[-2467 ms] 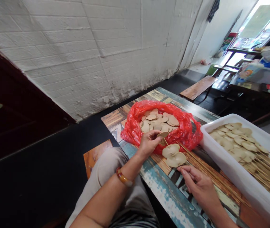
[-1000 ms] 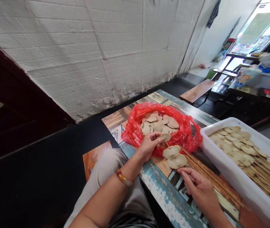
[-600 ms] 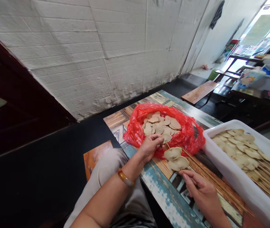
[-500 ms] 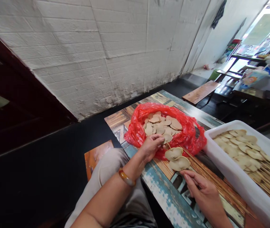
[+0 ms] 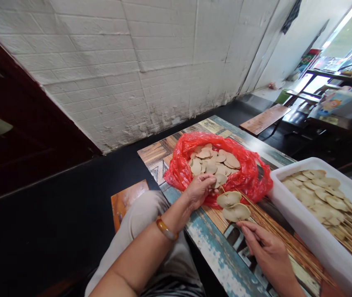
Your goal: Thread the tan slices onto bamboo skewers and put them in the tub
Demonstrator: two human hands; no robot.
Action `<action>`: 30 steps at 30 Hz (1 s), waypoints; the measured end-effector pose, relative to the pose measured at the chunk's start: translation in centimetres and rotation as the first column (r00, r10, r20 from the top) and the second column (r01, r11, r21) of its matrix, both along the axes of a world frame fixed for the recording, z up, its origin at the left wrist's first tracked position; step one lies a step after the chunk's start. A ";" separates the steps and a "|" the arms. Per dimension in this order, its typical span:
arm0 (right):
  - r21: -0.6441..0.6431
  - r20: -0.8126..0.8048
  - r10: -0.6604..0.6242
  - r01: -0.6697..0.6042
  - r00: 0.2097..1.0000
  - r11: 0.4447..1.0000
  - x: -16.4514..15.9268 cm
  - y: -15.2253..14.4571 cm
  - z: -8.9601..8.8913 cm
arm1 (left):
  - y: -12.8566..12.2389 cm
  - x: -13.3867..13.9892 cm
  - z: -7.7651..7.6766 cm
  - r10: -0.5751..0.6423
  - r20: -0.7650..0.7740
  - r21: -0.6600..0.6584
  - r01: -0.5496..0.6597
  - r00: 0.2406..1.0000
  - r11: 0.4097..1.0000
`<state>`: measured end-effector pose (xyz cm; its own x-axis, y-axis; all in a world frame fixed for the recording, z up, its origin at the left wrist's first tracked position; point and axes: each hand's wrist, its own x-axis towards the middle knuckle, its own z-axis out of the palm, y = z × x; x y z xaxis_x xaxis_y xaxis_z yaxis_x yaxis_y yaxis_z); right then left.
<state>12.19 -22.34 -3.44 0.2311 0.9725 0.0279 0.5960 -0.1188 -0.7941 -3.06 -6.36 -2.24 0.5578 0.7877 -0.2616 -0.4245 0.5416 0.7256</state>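
Observation:
My left hand (image 5: 199,191) is closed, pinching a thin, round beige slice (image 5: 220,180) at the front edge of a red plastic bag (image 5: 180,159). Several similar slices (image 5: 211,167) fill the open bag. My right hand (image 5: 267,246) is closed around the lower end of a skewer, mostly hidden by the two wavy slices (image 5: 236,213) threaded on it. The bare tip of this skewer points toward the slice in my left hand, and I cannot tell whether they touch. Loose thin wooden skewers (image 5: 282,234) lie on the table beside my right hand.
A white plastic tub (image 5: 291,216) on the right holds several skewered slices (image 5: 320,194). The patterned table (image 5: 214,251) has its near edge by my knee. A wooden bench (image 5: 265,118) stands beyond it, and a white wall (image 5: 163,82) runs behind.
The camera view has shifted slightly. Both hands keep nearly the same pose, with the same slice in the left and the same skewer in the right.

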 end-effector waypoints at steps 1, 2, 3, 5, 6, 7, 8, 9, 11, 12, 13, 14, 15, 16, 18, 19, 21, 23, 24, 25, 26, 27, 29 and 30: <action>0.012 0.021 0.002 -0.002 1.000 1.000 0.1 0.0 -0.1 | 0.0 0.0 0.0 -0.003 0.007 -0.006 0.003 1.000 1.000; 0.026 0.042 0.007 -0.009 0.999 1.000 0.3 0.0 -0.1 | 0.0 0.0 0.0 -0.007 0.015 -0.010 0.007 1.000 1.000; 0.041 0.060 0.013 -0.015 0.998 0.999 0.4 0.1 -0.2 | 0.0 -0.1 0.0 -0.011 0.021 -0.013 0.011 1.000 1.000; 0.067 0.088 0.022 -0.028 0.996 0.997 0.7 0.2 -0.2 | 0.0 -0.1 0.0 -0.010 0.027 -0.013 0.010 1.000 1.000; 0.082 0.102 0.022 -0.031 0.995 0.996 0.9 0.3 -0.2 | 0.0 -0.1 0.0 -0.006 0.026 -0.012 0.007 1.000 1.000; 0.095 0.116 0.024 -0.035 0.993 0.995 1.0 0.4 -0.1 | 0.0 -0.1 0.1 -0.002 0.021 -0.011 0.003 1.000 1.000; 0.107 0.128 0.023 -0.037 0.991 0.994 1.0 0.5 0.0 | -0.1 -0.1 0.1 0.001 0.016 -0.010 -0.001 1.000 1.000; 0.119 0.138 0.022 -0.039 0.990 0.992 1.1 0.5 0.1 | -0.1 -0.1 0.1 0.003 0.010 -0.010 -0.003 1.000 1.000; 0.131 0.150 0.027 -0.047 0.988 0.990 1.1 0.6 0.2 | 0.0 -0.1 0.0 0.004 -0.001 -0.010 -0.004 1.000 1.000; 0.133 0.151 0.030 -0.050 0.988 0.990 1.1 0.7 0.2 | 0.0 -0.1 0.0 0.003 -0.005 -0.006 -0.003 1.000 1.000; 0.132 0.151 0.033 -0.053 0.988 0.990 1.0 0.7 0.2 | 0.0 0.0 -0.1 0.001 -0.009 0.002 -0.001 1.000 1.000; 0.132 0.149 0.034 -0.054 0.988 0.990 1.0 0.7 0.2 | 0.0 0.0 -0.2 0.001 -0.014 0.013 -0.001 1.000 1.000; 0.131 0.148 0.033 -0.053 0.988 0.990 0.9 0.7 0.2 | 0.0 0.0 -0.3 0.002 -0.020 0.026 -0.001 1.000 1.000; 0.129 0.147 0.032 -0.051 0.989 0.990 0.9 0.8 0.2 | 0.0 0.1 -0.4 0.002 -0.029 0.038 -0.001 1.000 0.999; 0.120 0.146 0.028 -0.045 0.989 0.992 0.8 0.8 0.2 | 0.0 0.1 -0.6 0.005 -0.045 0.057 -0.002 0.999 0.998; 0.114 0.144 0.023 -0.040 0.989 0.993 0.7 0.8 0.1 | 0.0 0.2 -0.6 0.004 -0.052 0.066 0.000 0.999 0.998; 0.093 0.133 0.013 -0.026 0.991 0.995 0.6 0.8 0.0 | 0.0 0.2 -0.8 -0.001 -0.059 0.088 0.006 0.998 0.996; 0.060 0.097 0.008 -0.014 0.995 0.998 0.5 0.7 0.0 | -0.1 0.1 -0.9 0.013 -0.062 0.117 -0.005 0.998 0.993; 0.038 0.068 0.012 -0.014 0.998 0.999 0.4 0.7 -0.1 | -0.1 0.1 -1.0 0.025 -0.066 0.135 -0.016 0.997 0.991; 0.015 0.036 0.016 -0.017 0.999 1.000 0.3 0.6 -0.1 | -0.1 0.0 -1.1 0.039 -0.071 0.154 -0.028 0.997 0.988; -0.009 0.005 0.021 -0.021 1.000 1.000 0.2 0.6 -0.1 | -0.1 0.0 -1.2 0.051 -0.076 0.172 -0.037 0.996 0.984; -0.026 -0.018 0.024 -0.024 1.000 0.999 0.0 0.5 0.0 | -0.1 0.0 -1.3 0.060 -0.079 0.189 -0.044 0.995 0.981; -0.047 -0.042 0.025 -0.027 0.999 0.999 -0.2 0.4 0.1 | -0.1 -0.1 -1.4 0.071 -0.081 0.210 -0.053 0.994 0.976; -0.049 -0.045 0.023 -0.025 0.999 0.998 -0.2 0.4 0.1 | -0.1 -0.1 -1.4 0.079 -0.080 0.213 -0.060 0.994 0.975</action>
